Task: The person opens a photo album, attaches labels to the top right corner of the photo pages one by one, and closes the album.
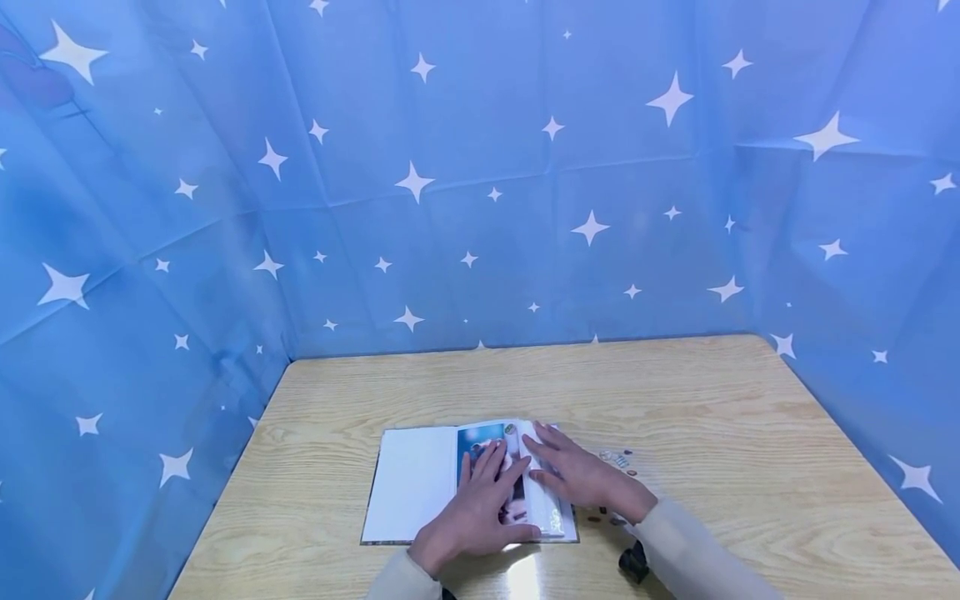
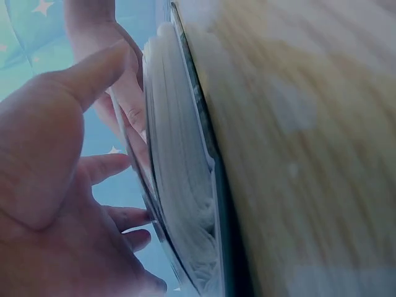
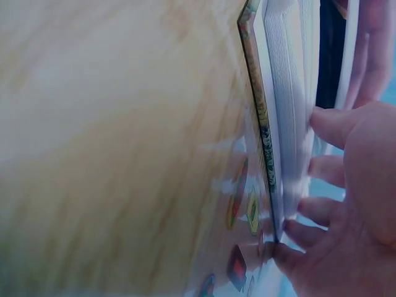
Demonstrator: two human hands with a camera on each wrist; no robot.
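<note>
A photo album (image 1: 412, 483) lies open on the table, its blank white inside cover on the left. My left hand (image 1: 476, 515) rests with spread fingers on a photo (image 1: 474, 434) in the album. Beside it my right hand (image 1: 583, 477) touches the right part of the page, fingers extended. The left wrist view shows the leaf (image 2: 148, 201) under my left fingers standing a little away from the thick stack of pages (image 2: 176, 130). From the right wrist, my right fingertips (image 3: 322, 209) meet the pages' outer edge. A small round green sticker (image 1: 510, 428) shows near the page top.
Several small stickers (image 1: 617, 459) on a clear sheet lie right of the album, partly under my right forearm. A black strapped device (image 1: 633, 562) is at my right wrist. The wooden table (image 1: 315, 417) meets a blue star-patterned curtain (image 1: 480, 217) at its back.
</note>
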